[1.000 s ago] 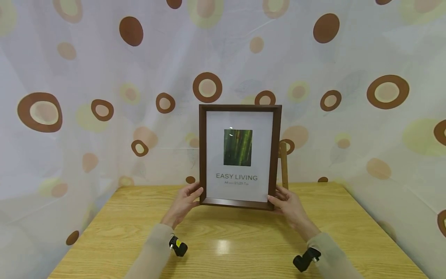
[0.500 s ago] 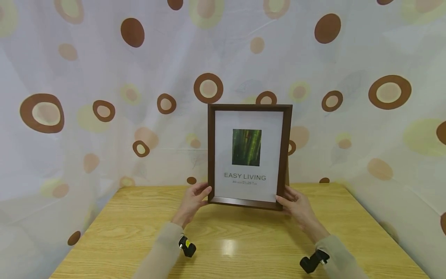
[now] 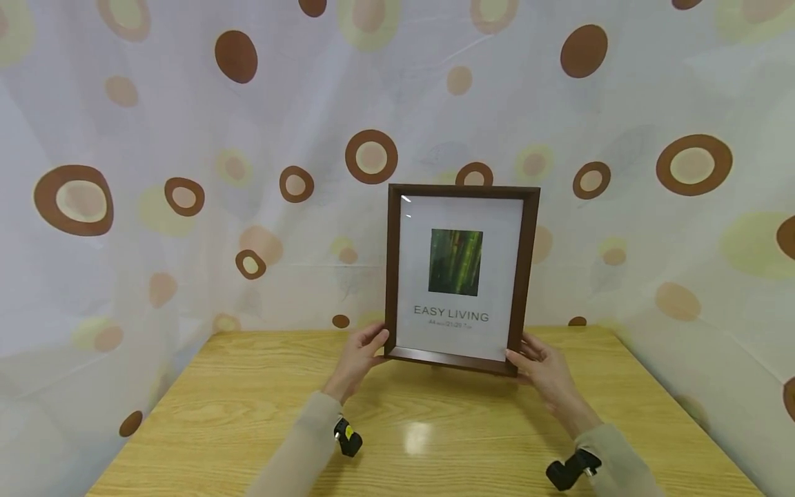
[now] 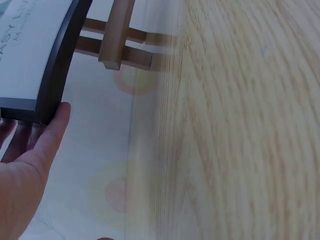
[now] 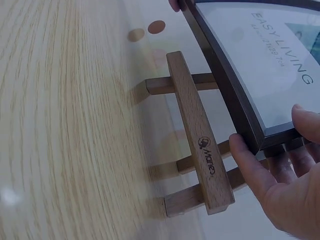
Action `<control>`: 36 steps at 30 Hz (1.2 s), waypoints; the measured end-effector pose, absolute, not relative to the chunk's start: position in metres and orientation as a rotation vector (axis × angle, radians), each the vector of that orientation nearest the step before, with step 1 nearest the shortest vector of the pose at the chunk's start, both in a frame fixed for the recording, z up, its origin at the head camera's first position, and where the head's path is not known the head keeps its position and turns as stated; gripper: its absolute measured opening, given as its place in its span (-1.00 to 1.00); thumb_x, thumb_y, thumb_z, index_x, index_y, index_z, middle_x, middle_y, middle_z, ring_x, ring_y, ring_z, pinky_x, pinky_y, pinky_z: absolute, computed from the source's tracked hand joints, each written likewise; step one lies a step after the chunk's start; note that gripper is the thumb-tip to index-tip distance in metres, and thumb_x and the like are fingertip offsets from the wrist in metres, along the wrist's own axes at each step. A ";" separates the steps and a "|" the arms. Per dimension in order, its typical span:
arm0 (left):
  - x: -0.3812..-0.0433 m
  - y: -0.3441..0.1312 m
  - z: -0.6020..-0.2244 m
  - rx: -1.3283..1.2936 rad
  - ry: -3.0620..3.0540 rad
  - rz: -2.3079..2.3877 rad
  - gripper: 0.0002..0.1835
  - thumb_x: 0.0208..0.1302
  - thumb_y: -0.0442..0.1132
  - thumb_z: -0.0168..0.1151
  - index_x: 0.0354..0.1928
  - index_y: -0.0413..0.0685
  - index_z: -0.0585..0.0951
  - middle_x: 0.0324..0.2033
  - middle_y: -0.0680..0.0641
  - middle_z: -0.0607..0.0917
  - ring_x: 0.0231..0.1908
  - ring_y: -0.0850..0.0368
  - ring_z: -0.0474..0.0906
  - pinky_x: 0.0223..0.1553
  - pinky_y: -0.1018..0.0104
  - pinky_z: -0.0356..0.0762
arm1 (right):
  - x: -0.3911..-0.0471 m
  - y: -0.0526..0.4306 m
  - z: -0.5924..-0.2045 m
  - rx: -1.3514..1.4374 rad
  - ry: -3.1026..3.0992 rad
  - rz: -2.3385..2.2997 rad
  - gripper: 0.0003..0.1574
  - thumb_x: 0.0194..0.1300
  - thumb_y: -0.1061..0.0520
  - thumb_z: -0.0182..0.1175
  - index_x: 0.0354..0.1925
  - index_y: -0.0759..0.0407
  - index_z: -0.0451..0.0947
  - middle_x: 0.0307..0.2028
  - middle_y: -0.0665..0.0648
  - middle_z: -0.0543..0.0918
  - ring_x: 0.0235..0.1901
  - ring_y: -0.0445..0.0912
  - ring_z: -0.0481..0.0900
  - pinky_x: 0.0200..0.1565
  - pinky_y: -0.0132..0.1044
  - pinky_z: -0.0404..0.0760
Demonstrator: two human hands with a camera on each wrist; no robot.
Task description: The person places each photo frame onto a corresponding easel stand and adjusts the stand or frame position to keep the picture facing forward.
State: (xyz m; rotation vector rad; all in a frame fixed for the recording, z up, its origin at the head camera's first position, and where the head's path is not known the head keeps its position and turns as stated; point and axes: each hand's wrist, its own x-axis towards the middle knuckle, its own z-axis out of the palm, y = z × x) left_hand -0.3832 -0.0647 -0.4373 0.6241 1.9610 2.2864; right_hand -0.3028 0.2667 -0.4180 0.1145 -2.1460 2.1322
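A dark brown picture frame (image 3: 459,276) is held up over the table, tilted slightly, with a white sheet reading "EASY LIVING" and a small green picture inside. My left hand (image 3: 360,355) grips its lower left corner, thumb at the front edge. The lower right corner is in my right hand (image 3: 549,373), with the thumb on the front and fingers behind. Beyond the frame stands a small wooden easel, almost fully hidden in the head view. The right wrist view shows its front ledge (image 5: 192,125), stamped with a logo, apart from the frame's lower edge.
The light wooden table (image 3: 248,400) reaches back to a curtain (image 3: 186,124) printed with brown and pale circles, which also closes off both sides. In the left wrist view, easel legs (image 4: 137,57) stand on the tabletop near its far edge.
Both hands have carried the picture frame to the right, keeping their hold on its lower corners. The easel leg that showed at the frame's right side is now hidden behind it.
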 end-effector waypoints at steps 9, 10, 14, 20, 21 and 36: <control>-0.377 -0.056 -0.428 0.612 1.973 2.287 -0.59 0.34 -0.27 0.00 0.19 -0.23 0.37 0.09 -0.18 0.39 0.06 -0.05 0.37 -0.07 0.07 0.49 | -0.300 0.274 -0.415 0.085 -2.172 2.096 -0.12 0.23 0.09 0.17 0.38 0.15 -0.04 0.25 0.36 0.19 -0.11 -0.16 0.54 -0.14 -0.16 0.56; -0.376 -0.056 -0.426 0.621 1.967 2.284 -0.60 0.34 -0.28 -0.01 0.19 -0.25 0.37 0.09 -0.19 0.38 0.06 -0.06 0.37 -0.06 0.06 0.48 | -0.300 0.274 -0.415 0.085 -2.173 2.095 -0.12 0.23 0.09 0.17 0.38 0.15 -0.04 0.26 0.36 0.19 -0.11 -0.16 0.54 -0.14 -0.16 0.56; -0.376 -0.053 -0.427 0.633 1.972 2.278 -0.59 0.33 -0.26 0.01 0.19 -0.24 0.38 0.07 -0.18 0.37 0.07 -0.07 0.37 -0.07 0.06 0.48 | -0.299 0.277 -0.415 0.076 -2.182 2.090 -0.11 0.23 0.07 0.17 0.38 0.15 -0.04 0.26 0.35 0.17 -0.12 -0.20 0.53 -0.13 -0.18 0.56; -0.388 -0.045 -0.434 0.581 2.041 2.272 -0.55 0.29 -0.16 0.08 0.18 -0.18 0.39 0.10 -0.17 0.39 0.09 -0.06 0.37 -0.09 0.11 0.50 | -0.299 0.282 -0.415 0.059 -2.180 2.071 -0.08 0.21 0.05 0.19 0.38 0.15 -0.05 0.25 0.28 0.24 -0.15 -0.26 0.54 -0.12 -0.18 0.56; -0.389 -0.044 -0.433 0.584 2.043 2.273 -0.56 0.29 -0.18 0.08 0.18 -0.18 0.38 0.10 -0.18 0.40 0.09 -0.06 0.37 -0.09 0.10 0.50 | -0.299 0.283 -0.414 0.064 -2.178 2.068 -0.08 0.21 0.06 0.19 0.38 0.16 -0.06 0.25 0.28 0.24 -0.14 -0.27 0.54 -0.12 -0.18 0.56; -0.396 -0.016 -0.439 0.670 1.993 2.307 -0.58 0.32 -0.40 -0.02 0.23 -0.17 0.34 0.11 -0.26 0.44 0.04 -0.05 0.44 -0.05 0.07 0.47 | -0.299 0.301 -0.420 0.024 -2.167 2.036 -0.05 0.20 0.03 0.19 0.39 0.17 -0.08 0.29 0.31 0.16 -0.17 -0.36 0.52 -0.17 -0.27 0.57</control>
